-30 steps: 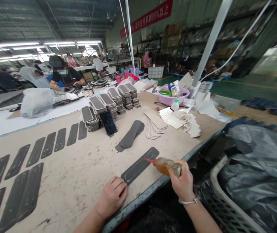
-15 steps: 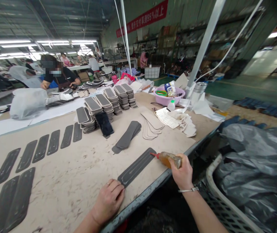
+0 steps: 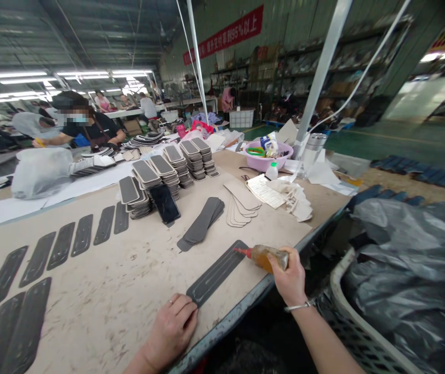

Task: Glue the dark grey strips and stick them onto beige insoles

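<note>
Your right hand point(image 3: 290, 278) is wrapping its fingers around the glue bottle point(image 3: 266, 256), its red nozzle pointing at the far end of the dark strip point(image 3: 217, 271). Your left hand point(image 3: 171, 330) is lying flat with fingers together, fingertips pressing the strip's near end onto the table point(image 3: 136, 280). The strip is lying just inside the table's near edge. Beyond the strip, a grey pile point(image 3: 202, 226) and a tan fan point(image 3: 241, 203) are resting, with a phone point(image 3: 164, 203) leaning against stacks point(image 3: 167, 174) behind them. Left of the strip, more dark pieces point(image 3: 62, 244) are lying in rows.
</note>
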The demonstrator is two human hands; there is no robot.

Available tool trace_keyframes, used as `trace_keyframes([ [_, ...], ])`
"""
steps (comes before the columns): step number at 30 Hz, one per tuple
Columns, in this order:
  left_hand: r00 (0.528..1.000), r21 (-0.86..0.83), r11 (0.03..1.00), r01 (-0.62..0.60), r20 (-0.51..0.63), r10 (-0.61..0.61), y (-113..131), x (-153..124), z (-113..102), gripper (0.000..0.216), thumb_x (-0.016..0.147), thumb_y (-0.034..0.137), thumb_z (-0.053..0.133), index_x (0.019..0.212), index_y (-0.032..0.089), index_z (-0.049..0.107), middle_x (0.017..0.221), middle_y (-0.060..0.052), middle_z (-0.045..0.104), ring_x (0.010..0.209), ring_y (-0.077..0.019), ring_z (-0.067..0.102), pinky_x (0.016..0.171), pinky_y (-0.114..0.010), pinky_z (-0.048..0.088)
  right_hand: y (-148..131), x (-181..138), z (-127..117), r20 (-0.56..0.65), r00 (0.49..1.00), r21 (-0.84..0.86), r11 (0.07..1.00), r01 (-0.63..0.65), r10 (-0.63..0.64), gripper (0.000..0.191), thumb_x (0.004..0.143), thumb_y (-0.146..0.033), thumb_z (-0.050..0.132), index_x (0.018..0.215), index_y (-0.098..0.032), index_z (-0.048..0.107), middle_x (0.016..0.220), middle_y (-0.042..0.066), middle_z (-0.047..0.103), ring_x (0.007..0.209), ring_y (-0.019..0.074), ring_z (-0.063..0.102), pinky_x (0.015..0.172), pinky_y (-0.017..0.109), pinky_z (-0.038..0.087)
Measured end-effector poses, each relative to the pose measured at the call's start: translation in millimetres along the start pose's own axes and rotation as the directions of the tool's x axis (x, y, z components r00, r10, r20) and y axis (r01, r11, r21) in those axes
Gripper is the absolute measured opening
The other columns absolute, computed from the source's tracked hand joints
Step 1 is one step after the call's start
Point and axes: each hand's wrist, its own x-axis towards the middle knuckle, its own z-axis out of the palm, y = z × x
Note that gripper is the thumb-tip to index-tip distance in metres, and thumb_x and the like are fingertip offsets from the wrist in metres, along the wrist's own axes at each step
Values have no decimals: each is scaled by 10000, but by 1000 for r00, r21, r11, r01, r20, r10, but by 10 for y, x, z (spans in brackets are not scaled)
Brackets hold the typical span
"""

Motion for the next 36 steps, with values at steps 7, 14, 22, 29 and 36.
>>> trace_keyframes([
  [7, 1000, 13, 1000, 11, 17, -11, 28, 24, -28, 162, 870, 114, 470, 863, 166, 623, 780, -68, 600, 765, -175, 544, 726, -337, 492, 213, 200, 92, -13, 1000, -63, 998, -5, 4, 327, 771, -488, 603, 901, -194, 542, 784, 20, 563, 697, 178, 531, 672, 304, 449],
  [14, 1000, 3, 1000, 11, 13, -11, 19, 15, -21, 144, 863, 112, 488, 865, 168, 620, 795, -65, 600, 772, -170, 545, 729, -323, 491, 270, 104, -73, -61, 996, -69, 995, -66, 62, 337, 761, -495, 622, 898, -204, 523, 790, 2, 548, 700, 166, 527, 677, 288, 443],
  [22, 1000, 4, 1000, 2, -8, -2, 10, 13, -11, 144, 859, 109, 486, 862, 168, 617, 783, -61, 598, 766, -172, 555, 733, -335, 498, 210, -36, -251, -84, 992, -92, 991, -99, 92, 327, 758, -477, 624, 899, -202, 519, 784, 2, 548, 670, 166, 529, 646, 291, 443],
  [29, 1000, 5, 1000, 4, 15, -4, 15, 17, -16, 148, 863, 100, 472, 869, 169, 603, 800, -67, 588, 781, -180, 541, 735, -351, 495, 161, -150, -306, -92, 988, -89, 988, -129, 121, 335, 752, -495, 623, 891, -205, 525, 789, 10, 554, 673, 168, 531, 628, 283, 443],
  [36, 1000, 6, 1000, -6, 7, 6, 17, 23, -17, 147, 862, 98, 475, 866, 164, 606, 791, -65, 593, 774, -177, 539, 721, -343, 492, 59, -269, -290, -12, 997, -50, 996, -75, 74, 303, 778, -471, 618, 893, -208, 521, 791, 6, 547, 699, 167, 534, 655, 284, 454],
])
